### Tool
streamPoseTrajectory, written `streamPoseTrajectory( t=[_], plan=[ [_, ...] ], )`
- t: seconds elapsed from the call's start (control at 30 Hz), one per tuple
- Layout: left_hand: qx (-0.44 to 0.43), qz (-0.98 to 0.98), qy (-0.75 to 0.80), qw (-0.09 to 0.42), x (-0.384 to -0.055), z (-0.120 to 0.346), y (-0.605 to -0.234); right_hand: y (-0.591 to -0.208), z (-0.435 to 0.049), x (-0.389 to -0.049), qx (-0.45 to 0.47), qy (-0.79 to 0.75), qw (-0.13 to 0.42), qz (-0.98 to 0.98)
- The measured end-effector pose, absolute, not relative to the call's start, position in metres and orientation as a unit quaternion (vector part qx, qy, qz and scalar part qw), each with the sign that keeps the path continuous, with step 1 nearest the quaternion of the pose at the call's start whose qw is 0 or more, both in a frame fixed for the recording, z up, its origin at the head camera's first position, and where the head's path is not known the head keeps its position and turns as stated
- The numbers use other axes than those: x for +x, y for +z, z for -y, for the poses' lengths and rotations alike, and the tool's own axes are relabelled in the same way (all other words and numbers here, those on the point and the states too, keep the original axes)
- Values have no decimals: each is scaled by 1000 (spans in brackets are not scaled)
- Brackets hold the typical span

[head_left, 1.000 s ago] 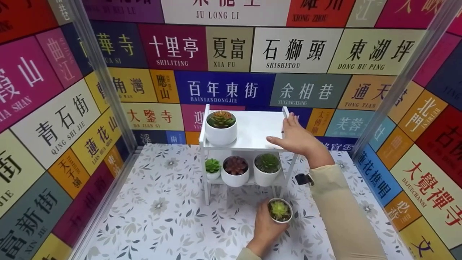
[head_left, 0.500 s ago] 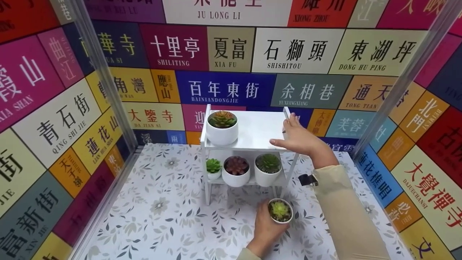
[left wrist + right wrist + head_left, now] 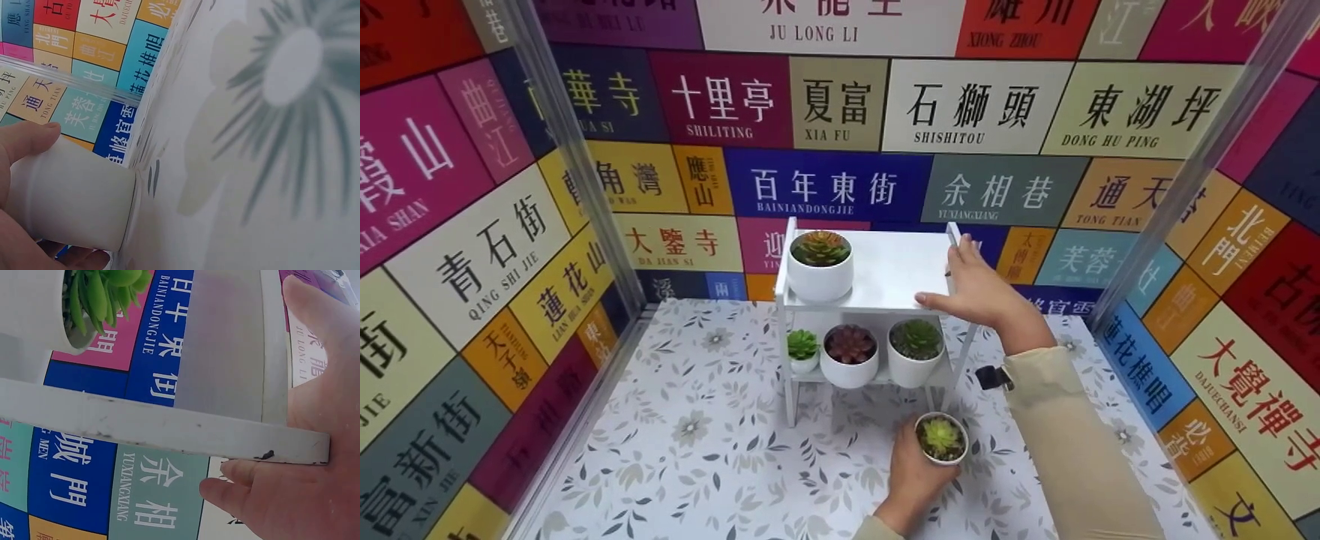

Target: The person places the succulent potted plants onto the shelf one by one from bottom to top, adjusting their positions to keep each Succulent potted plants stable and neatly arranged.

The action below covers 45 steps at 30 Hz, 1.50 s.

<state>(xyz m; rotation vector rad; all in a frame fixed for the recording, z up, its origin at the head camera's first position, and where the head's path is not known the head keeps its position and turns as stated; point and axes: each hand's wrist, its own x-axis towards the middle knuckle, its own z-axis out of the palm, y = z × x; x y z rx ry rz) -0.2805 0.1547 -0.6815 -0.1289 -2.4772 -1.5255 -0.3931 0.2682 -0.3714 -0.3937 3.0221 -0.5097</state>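
In the head view, my left hand (image 3: 911, 469) grips a small white pot with a light green succulent (image 3: 941, 439), low in front of the shelf. The left wrist view shows thumb and fingers round the white pot (image 3: 84, 194), its base close to the patterned surface. My right hand (image 3: 979, 289) rests against the right side of the white two-tier shelf (image 3: 896, 262), fingers extended, thumb at the top board's front edge. In the right wrist view, a white leg (image 3: 169, 430) ends against the palm. A reddish-green succulent (image 3: 820, 262) stands at the upper tier's left.
On the lower tier stand a small bright green succulent (image 3: 802, 349), a dark red succulent (image 3: 850, 352) and a dark green succulent (image 3: 916, 351), all in white pots. Colourful sign-printed walls (image 3: 840, 184) enclose the floral-patterned surface (image 3: 720, 442) behind and at both sides.
Almost nothing differs. The head view shifts very slightly; both hands, the held pot and the shelf stay where they were.
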Motion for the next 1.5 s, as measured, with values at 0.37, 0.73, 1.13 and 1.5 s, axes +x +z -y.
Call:
streamPoseTrajectory(
  t=[0.37,0.73,1.13,1.5],
  plan=[
    [-37,829,-546,120,-280,-152,-684,-373,-265,-393,-110,-154,20,-982],
    [-46,836,-527,143,-275,-143,-676,-372,-264,-395,-97,-136,9,-986],
    [-52,835,-528,147,-267,-125,-653,-372,-264,-395,-100,-137,6,-986],
    [-41,815,-544,195,-264,-115,-620,-374,-265,-397,-106,-136,-4,-985]
  ],
)
